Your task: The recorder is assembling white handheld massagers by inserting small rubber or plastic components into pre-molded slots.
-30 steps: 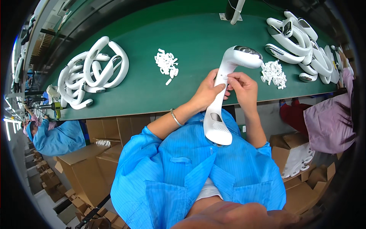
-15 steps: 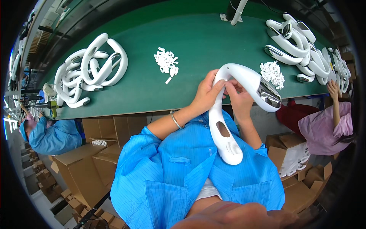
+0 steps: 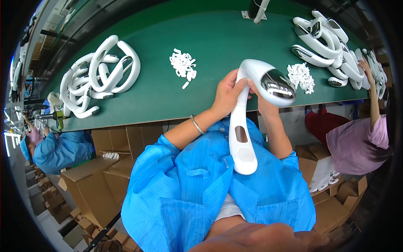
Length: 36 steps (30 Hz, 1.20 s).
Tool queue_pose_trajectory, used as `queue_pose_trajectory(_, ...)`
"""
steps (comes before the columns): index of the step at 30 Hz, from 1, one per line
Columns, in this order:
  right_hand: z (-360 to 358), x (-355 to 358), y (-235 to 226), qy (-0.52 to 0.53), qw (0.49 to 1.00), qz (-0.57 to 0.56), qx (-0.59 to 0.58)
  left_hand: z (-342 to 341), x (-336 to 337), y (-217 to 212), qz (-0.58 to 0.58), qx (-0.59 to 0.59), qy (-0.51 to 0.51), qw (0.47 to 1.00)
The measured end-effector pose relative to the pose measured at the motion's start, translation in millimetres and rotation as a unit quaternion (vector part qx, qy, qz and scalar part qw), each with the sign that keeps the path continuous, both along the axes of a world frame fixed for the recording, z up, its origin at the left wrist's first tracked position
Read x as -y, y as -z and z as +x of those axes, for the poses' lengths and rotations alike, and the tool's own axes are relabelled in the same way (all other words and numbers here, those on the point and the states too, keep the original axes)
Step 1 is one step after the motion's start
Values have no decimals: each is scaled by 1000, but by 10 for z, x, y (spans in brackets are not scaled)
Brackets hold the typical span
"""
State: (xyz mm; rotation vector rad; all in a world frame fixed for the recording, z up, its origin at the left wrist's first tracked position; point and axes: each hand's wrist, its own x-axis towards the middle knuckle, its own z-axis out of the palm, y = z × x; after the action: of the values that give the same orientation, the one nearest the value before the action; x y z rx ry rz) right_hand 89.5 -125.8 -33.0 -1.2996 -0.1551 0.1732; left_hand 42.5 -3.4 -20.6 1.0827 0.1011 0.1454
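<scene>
By the near edge of the bench (image 3: 147,96), the device (image 3: 240,113) is best braced firmly by the left hand (image 3: 226,95), its fingers grasping it, while the right hand (image 3: 263,104), whose partly hidden fingers' hold I cannot tell, works lightly.

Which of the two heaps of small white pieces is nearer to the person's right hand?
The right heap, near the right pile of curved devices; the left heap lies farther from the right hand.
</scene>
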Motion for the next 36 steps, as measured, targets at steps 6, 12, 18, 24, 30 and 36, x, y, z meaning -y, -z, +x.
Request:
queue_pose_trajectory(6, -76, -18, -193, 39, 993, -115, 14, -59, -60, 85, -205, -115, 24, 972)
queue_pose_trajectory(12, -247, -17, -368, -130, 886, -408, 180, 3, -236, 40, -173, -88, 55, 979)
queue_pose_trajectory(18, -315, -137, -451, -130, 813, -500, 269, -46, -266, -133, -85, -66, 78, 991)
queue_pose_trajectory(24, -357, -176, -515, -151, 813, -480, 293, -126, -336, -299, -59, -48, 80, 994)
queue_pose_trajectory(30, -341, -186, -474, -140, 830, -427, 329, -167, -371, -265, -30, -11, 92, 995)
queue_pose_trajectory(36, -303, -162, -530, -183, 855, -396, 281, -170, -339, -237, -13, 21, 88, 996)
